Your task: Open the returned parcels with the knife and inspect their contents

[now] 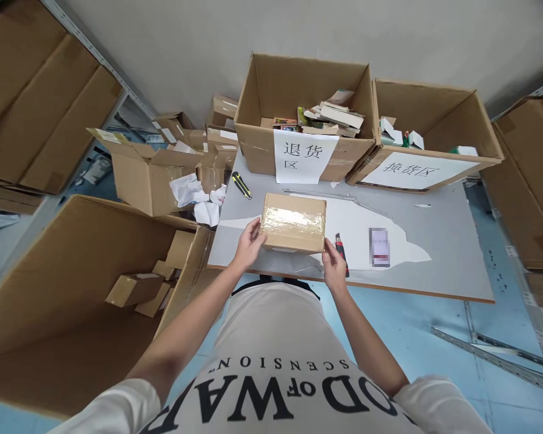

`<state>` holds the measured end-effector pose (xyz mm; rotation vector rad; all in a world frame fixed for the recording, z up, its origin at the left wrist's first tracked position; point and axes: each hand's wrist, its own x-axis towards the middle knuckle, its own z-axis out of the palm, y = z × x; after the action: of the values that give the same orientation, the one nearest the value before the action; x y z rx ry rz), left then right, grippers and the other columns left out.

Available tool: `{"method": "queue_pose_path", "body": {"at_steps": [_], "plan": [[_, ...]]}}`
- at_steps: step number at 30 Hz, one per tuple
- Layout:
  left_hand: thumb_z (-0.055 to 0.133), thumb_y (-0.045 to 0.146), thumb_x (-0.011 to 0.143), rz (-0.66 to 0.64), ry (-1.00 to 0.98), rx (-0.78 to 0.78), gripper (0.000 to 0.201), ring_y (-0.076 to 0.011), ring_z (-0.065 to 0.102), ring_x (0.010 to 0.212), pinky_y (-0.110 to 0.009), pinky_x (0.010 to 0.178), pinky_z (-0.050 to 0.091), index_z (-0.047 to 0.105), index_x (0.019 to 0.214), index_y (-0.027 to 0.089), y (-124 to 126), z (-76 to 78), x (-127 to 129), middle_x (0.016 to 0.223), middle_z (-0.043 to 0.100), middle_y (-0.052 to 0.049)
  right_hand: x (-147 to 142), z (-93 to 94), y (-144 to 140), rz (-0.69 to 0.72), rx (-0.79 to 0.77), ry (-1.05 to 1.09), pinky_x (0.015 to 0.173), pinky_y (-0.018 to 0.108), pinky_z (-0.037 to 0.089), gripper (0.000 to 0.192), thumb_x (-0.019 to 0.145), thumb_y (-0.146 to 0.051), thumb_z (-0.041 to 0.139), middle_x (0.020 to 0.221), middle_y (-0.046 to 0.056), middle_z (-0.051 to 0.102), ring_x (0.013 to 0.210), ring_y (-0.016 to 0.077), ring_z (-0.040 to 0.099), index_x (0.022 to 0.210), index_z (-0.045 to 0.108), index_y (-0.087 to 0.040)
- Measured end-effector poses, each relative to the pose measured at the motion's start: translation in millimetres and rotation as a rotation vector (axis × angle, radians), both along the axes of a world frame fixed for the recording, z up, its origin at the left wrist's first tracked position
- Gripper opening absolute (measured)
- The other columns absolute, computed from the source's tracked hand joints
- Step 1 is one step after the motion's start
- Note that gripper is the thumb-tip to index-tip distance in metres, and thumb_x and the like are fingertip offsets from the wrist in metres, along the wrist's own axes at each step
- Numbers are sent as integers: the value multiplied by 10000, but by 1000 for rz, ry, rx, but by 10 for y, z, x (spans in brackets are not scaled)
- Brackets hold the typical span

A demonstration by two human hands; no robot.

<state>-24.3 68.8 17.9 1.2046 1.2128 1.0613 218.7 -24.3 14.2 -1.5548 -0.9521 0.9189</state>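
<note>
A closed cardboard box with shiny clear tape across its top is between my two hands at the front of the grey table. My left hand grips its left side, thumb near the front corner. At the right front corner, my right hand has its fingers on the box. Just beside that hand lies a red and black utility knife. A yellow and black utility knife rests farther back on the left. Whether the box's underside touches the table cannot be seen.
Behind stand two big open cartons, one holding books, the other small boxes. A large carton with small boxes is at left, near crumpled paper. A blurred phone-like rectangle lies on white paper.
</note>
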Motion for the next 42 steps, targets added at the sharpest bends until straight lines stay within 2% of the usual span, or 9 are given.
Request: {"method": "queue_pose_path", "body": {"at_steps": [6, 11, 17, 23, 27, 30, 33, 38, 42], "plan": [[627, 416, 816, 5, 350, 239, 425, -259, 585, 1153, -379, 860, 569, 654, 1180, 198, 4, 334, -19, 1300, 586, -116, -75, 34, -14, 37, 38, 85, 1092, 475, 382, 769, 780, -594, 614, 1401, 166, 498, 1311, 290, 466, 1378, 487, -128], [587, 386, 845, 2, 440, 273, 355, -272, 602, 1135, -423, 887, 564, 697, 1118, 188, 3, 356, -66, 1221, 648, -110, -155, 58, 1, 57, 24, 69, 1121, 492, 333, 743, 797, -592, 590, 1392, 108, 520, 1318, 271, 460, 1389, 476, -157], [603, 427, 826, 42, 340, 162, 410, -288, 598, 1159, -486, 1047, 441, 703, 1113, 152, 49, 180, -224, 1207, 661, -114, -214, 299, 92, 158, 145, -168, 1106, 451, 372, 605, 881, -479, 526, 1409, 107, 497, 1310, 272, 470, 1388, 477, -153], [708, 489, 708, 67, 5, -173, 568, -288, 606, 1138, -505, 1044, 415, 678, 1136, 116, 9, -348, -183, 1216, 650, -147, -443, 671, 303, 425, 351, -612, 1181, 480, 249, 480, 906, -257, 502, 1419, 67, 491, 1371, 248, 385, 1384, 495, -210], [695, 478, 701, 94, -170, -411, 576, -282, 644, 1058, -468, 957, 475, 663, 1146, 113, -10, -684, -156, 1135, 691, -143, -628, 471, 424, 667, 349, -762, 1183, 486, 255, 569, 853, -48, 368, 1418, 85, 495, 1394, 226, 345, 1397, 475, -175], [583, 546, 771, 126, -234, -484, 550, -274, 631, 1097, -421, 958, 472, 678, 1086, 104, 4, -837, -241, 1147, 685, -147, -721, 201, 480, 797, 328, -849, 1169, 488, 288, 625, 781, 20, 365, 1412, 131, 497, 1392, 245, 344, 1381, 483, -107], [502, 662, 788, 54, -281, -530, 666, -282, 600, 1150, -418, 991, 444, 672, 1076, 86, 25, -942, -338, 1145, 681, -165, -815, -25, 499, 906, 321, -900, 1156, 490, 311, 608, 785, 33, 372, 1402, 133, 508, 1374, 242, 377, 1361, 502, -112], [455, 805, 722, -87, -326, -537, 823, -307, 575, 1180, -431, 1051, 383, 675, 1095, 105, 56, -1024, -356, 1142, 684, -162, -1020, -244, 530, 979, 319, -931, 1145, 483, 328, 516, 850, 11, 386, 1377, 139, 534, 1360, 244, 401, 1327, 533, -121], [457, 838, 687, -163, -319, -548, 826, -319, 572, 1180, -439, 1047, 388, 692, 1080, 151, 65, -936, -350, 1141, 688, -144, -1121, -298, 574, 977, 295, -897, 1144, 480, 328, 451, 884, -20, 405, 1349, 169, 555, 1350, 249, 416, 1306, 547, -91]]}}
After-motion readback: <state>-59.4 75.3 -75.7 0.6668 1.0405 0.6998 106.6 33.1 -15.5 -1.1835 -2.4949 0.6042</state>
